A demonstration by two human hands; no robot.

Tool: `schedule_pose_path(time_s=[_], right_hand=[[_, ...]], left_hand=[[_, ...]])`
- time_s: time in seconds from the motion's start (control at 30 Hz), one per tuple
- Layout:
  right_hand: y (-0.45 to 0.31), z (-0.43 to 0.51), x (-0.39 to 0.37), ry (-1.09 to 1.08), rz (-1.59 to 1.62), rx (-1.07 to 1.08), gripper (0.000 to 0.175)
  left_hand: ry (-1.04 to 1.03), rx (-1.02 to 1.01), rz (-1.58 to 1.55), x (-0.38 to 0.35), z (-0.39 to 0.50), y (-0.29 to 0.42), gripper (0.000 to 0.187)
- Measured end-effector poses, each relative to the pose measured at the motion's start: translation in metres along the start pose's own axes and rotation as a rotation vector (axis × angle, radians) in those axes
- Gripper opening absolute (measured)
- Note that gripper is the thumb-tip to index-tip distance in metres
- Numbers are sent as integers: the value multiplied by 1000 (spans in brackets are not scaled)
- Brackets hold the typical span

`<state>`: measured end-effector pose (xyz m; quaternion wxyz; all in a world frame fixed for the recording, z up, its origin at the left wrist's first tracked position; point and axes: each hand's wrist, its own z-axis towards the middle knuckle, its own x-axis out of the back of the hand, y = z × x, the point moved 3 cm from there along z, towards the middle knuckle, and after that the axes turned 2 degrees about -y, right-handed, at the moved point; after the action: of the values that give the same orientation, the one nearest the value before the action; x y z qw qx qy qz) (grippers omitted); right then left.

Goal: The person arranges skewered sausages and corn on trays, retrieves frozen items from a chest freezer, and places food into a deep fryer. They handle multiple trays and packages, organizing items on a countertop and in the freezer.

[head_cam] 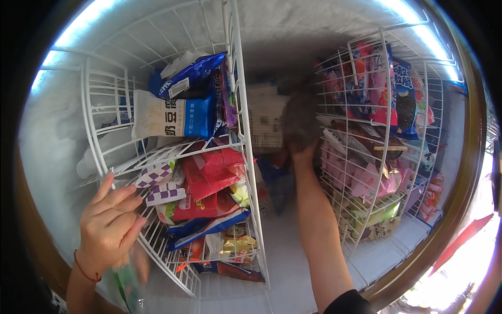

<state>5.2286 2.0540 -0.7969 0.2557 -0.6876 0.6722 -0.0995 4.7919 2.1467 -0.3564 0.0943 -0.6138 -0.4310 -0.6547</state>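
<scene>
My left hand (111,219) is at the left, over the rim of a white wire basket (98,145), its fingers loosely bent and apart with nothing held. Beside its fingertips lie purple-and-white checked wrappers (164,194). My right hand (304,151) reaches deep between two baskets, at a dark, blurred bag-like thing (302,117); whether the fingers grip it is hidden. Left of that thing is a stack of pale packages (266,121). In the left basket are a cream-and-blue ice pop packet (172,115), a blue wrapper (196,74) and red packets (211,168).
Frosted walls (282,19) of a chest freezer surround the baskets. At the right, a second wire basket (382,145) holds pink, blue and green packets. A clear plastic bag (131,280) with something green is below my left hand. Blue-white lights run along the upper rim.
</scene>
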Motion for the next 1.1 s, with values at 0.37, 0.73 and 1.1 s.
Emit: schedule_pose_path(time_s=[0.37, 0.73, 1.1], right_hand=[[26, -106, -56, -250, -1655, 997, 27], [13, -213, 0, -256, -1531, 1085, 22], [-49, -273, -14, 78, -1361, 813, 46]], left_hand=[[5, -59, 154, -14, 0, 7, 18], [-13, -46, 118, -16, -2, 5, 16], [22, -82, 144, -14, 0, 7, 12]])
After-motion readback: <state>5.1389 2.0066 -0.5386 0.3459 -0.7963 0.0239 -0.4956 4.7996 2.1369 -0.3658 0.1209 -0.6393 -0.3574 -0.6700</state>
